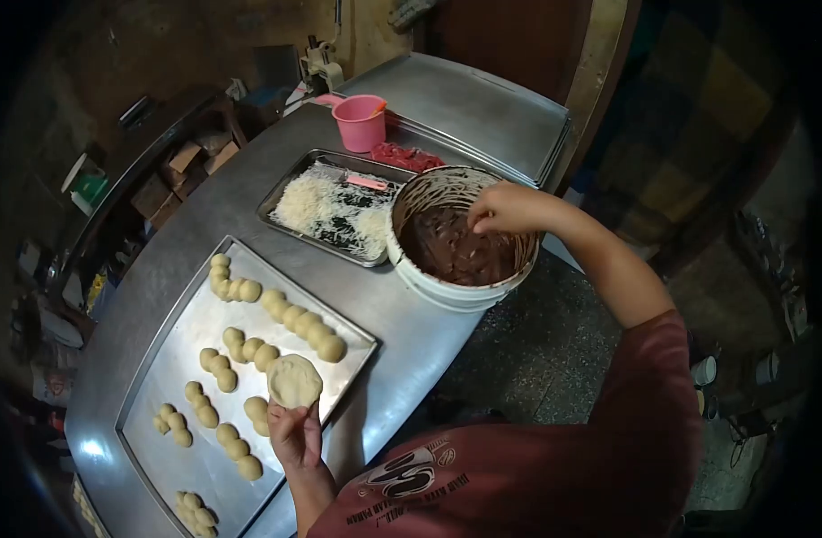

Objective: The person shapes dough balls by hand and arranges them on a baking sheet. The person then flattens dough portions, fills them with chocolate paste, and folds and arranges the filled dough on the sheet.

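My left hand [296,437] holds a flattened round of pale dough [295,382] over the near edge of a metal tray [164,334]. Several dough balls [303,325] sit on that tray in short touching rows. My right hand [489,210] reaches over a white bucket [456,294] of dark brown filling [454,249]. Its fingers are bent together just above the filling, and what they hold, if anything, is hidden.
Behind the bucket stand a smaller tray of grated white shreds [308,202] with a pink-handled tool [366,182], a pink dipper [360,125] and a red crumpled bag [405,157]. Flat metal trays [465,99] are stacked at the back. Cluttered shelves [173,179] are at left.
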A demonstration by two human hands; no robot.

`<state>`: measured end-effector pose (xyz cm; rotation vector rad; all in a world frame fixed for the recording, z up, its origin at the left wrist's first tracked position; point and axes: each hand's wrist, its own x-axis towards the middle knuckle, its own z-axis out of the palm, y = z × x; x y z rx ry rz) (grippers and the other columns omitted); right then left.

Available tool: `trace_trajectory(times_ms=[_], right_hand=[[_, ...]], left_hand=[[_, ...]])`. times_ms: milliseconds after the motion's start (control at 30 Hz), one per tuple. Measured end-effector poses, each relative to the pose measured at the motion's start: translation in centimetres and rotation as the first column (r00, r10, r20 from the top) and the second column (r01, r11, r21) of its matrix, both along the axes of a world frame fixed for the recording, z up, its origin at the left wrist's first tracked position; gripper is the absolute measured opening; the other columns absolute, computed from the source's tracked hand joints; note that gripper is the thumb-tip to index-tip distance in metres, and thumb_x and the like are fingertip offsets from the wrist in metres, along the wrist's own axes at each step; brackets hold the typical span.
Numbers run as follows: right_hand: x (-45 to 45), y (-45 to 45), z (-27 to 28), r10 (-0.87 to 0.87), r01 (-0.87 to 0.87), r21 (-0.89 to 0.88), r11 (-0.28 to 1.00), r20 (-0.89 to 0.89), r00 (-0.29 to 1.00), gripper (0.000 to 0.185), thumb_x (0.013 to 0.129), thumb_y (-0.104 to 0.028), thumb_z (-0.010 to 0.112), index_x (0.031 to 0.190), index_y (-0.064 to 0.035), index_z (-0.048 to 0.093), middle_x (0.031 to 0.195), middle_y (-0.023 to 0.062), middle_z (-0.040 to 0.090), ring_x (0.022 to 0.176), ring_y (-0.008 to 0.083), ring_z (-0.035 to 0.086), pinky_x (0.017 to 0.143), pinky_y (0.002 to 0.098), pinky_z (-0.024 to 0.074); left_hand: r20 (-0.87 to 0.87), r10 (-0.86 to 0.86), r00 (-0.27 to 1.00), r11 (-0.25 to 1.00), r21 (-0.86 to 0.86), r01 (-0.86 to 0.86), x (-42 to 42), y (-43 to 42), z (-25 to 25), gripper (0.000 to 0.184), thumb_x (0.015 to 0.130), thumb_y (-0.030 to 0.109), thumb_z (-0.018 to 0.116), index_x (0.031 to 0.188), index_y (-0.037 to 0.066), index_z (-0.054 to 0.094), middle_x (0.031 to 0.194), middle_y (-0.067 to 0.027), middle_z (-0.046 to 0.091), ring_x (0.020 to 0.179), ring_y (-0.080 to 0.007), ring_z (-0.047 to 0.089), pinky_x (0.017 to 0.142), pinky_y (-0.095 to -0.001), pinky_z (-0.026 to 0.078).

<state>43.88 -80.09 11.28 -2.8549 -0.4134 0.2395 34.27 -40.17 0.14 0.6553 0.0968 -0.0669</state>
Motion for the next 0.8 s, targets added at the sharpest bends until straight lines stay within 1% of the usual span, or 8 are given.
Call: trace_trajectory(times_ms=[100, 133, 200, 367, 467, 600, 733, 800], right_hand=[[2.0, -0.8, -1.6, 0.148, -0.158, -0.073, 0.985, -0.127, 0.981, 0.013, 0.075, -0.016, 0.059, 0.083, -0.0063, 0.063, 0.082, 0.0082, 0.062, 0.078, 0.0246, 0.056, 0.074, 0.0355, 0.0434], [2.5, -0.5, -1.7, 0.154, -0.164, -0.061, 0.985, -0.137, 0.978, 0.013, 0.075, -0.016, 0.059, 0.083, -0.0063, 0.063, 0.082, 0.0082, 0.062, 0.078, 0.0246, 0.056, 0.074, 0.0355, 0.0434], [3.2, 0.1, -1.6, 0.354, -0.358, 0.026, 0.933, -0.220, 0.909, 0.015, 0.078, -0.018, 0.057, 0.087, -0.0065, 0.062, 0.082, 0.0077, 0.062, 0.077, 0.0245, 0.057, 0.072, 0.0360, 0.0441], [4.1, 0.1, -2.6, 0.434, -0.421, 0.117, 0.900, -0.355, 0.828, 0.020, 0.081, -0.024, 0.053, 0.088, -0.0068, 0.061, 0.080, 0.0083, 0.063, 0.071, 0.0261, 0.058, 0.068, 0.0372, 0.0452], [2.8, 1.0, -3.0, 0.421, -0.433, 0.054, 0.900, -0.370, 0.828, 0.026, 0.083, -0.030, 0.049, 0.083, -0.0068, 0.061, 0.077, 0.0092, 0.063, 0.065, 0.0268, 0.058, 0.064, 0.0373, 0.0460], [3.8, 0.5, -4.7, 0.457, -0.593, 0.025, 0.805, -0.663, 0.593, 0.028, 0.082, -0.029, 0.049, 0.072, -0.0053, 0.059, 0.072, 0.0092, 0.063, 0.063, 0.0260, 0.059, 0.063, 0.0351, 0.0470], [5.0, -2.6, -5.2, 0.371, -0.494, -0.015, 0.870, -0.641, 0.672, 0.024, 0.081, -0.023, 0.049, 0.067, -0.0056, 0.057, 0.067, 0.0077, 0.060, 0.060, 0.0243, 0.058, 0.058, 0.0329, 0.0468], [4.2, -2.9, -5.3, 0.400, -0.492, -0.284, 0.823, -0.324, 0.857, 0.021, 0.079, -0.019, 0.049, 0.066, -0.0053, 0.058, 0.065, 0.0074, 0.059, 0.055, 0.0235, 0.056, 0.054, 0.0321, 0.0453]], left_hand=[[-0.029, 0.010, 1.000, 1.000, 0.019, -0.010, 1.4, -3.1, 0.2, 0.057, 0.064, -0.013, 0.040, 0.121, -0.007, 0.033, 0.114, -0.0238, 0.046, 0.101, -0.0317, 0.050, 0.091, -0.0384, 0.041], [-0.035, 0.023, 0.999, 0.999, 0.023, -0.023, 1.8, -4.0, 0.3, 0.058, 0.064, -0.014, 0.039, 0.121, -0.008, 0.033, 0.114, -0.0240, 0.045, 0.102, -0.0319, 0.050, 0.091, -0.0384, 0.041], [-0.045, 0.056, 0.997, 0.998, 0.022, -0.055, 2.5, -5.5, 0.3, 0.058, 0.063, -0.014, 0.038, 0.121, -0.008, 0.033, 0.114, -0.0245, 0.045, 0.102, -0.0324, 0.049, 0.091, -0.0384, 0.041], [-0.108, 0.120, 0.987, 0.992, 0.036, -0.117, 3.2, -7.5, 0.2, 0.058, 0.063, -0.014, 0.038, 0.121, -0.008, 0.033, 0.114, -0.0249, 0.045, 0.104, -0.0333, 0.048, 0.091, -0.0387, 0.041], [-0.134, 0.132, 0.982, 0.990, 0.057, -0.125, 3.9, -8.1, -0.8, 0.058, 0.063, -0.015, 0.038, 0.120, -0.009, 0.033, 0.114, -0.0251, 0.045, 0.105, -0.0334, 0.048, 0.091, -0.0388, 0.041], [-0.135, 0.133, 0.982, 0.990, 0.054, -0.127, 4.8, -9.2, -0.8, 0.057, 0.063, -0.015, 0.038, 0.120, -0.009, 0.033, 0.114, -0.0253, 0.045, 0.104, -0.0334, 0.048, 0.090, -0.0388, 0.042], [-0.125, 0.113, 0.986, 0.994, 0.009, -0.112, 5.6, -10.7, -0.2, 0.057, 0.063, -0.015, 0.039, 0.119, -0.009, 0.034, 0.114, -0.0251, 0.045, 0.103, -0.0331, 0.049, 0.089, -0.0383, 0.043], [-0.127, 0.097, 0.987, 0.995, -0.003, -0.098, 5.8, -10.9, -0.5, 0.057, 0.063, -0.015, 0.039, 0.119, -0.009, 0.035, 0.113, -0.0249, 0.045, 0.103, -0.0327, 0.049, 0.089, -0.0378, 0.043]])
